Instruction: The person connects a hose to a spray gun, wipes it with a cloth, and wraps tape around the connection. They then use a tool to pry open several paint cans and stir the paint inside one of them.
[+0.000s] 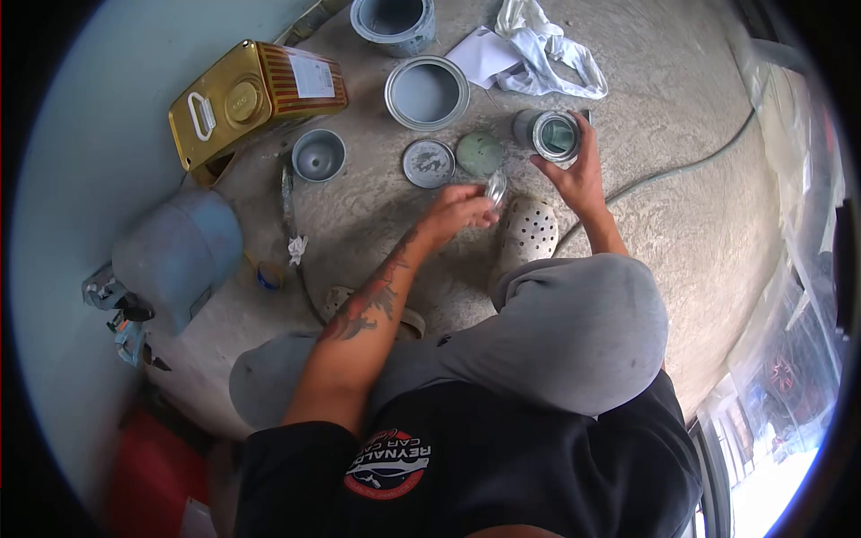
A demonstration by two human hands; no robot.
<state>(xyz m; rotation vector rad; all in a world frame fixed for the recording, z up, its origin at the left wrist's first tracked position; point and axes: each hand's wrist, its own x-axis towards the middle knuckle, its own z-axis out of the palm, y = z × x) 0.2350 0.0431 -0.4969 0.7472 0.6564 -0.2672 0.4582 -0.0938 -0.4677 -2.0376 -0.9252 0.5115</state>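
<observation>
My left hand [462, 211] is closed on a small clear, shiny object [496, 188], which is slightly blurred; I cannot tell its kind. My right hand [578, 170] grips a small metal can [529, 130] from the near right side, thumb and fingers around its rim. Its open mouth faces me and shows something dark green inside. Just beyond my left hand lie a round green disc [480, 153] and a grey-smeared can lid [429, 164], both on the concrete floor [664, 143].
Grey-filled paint cans [427, 92] stand ahead, with a smaller grey cup [318, 155] to the left. A gold tin [242, 103] leans by the wall, near a blue-grey tank [179, 255]. White cloth [552, 54] lies beyond; a hose [682, 170] crosses the right side.
</observation>
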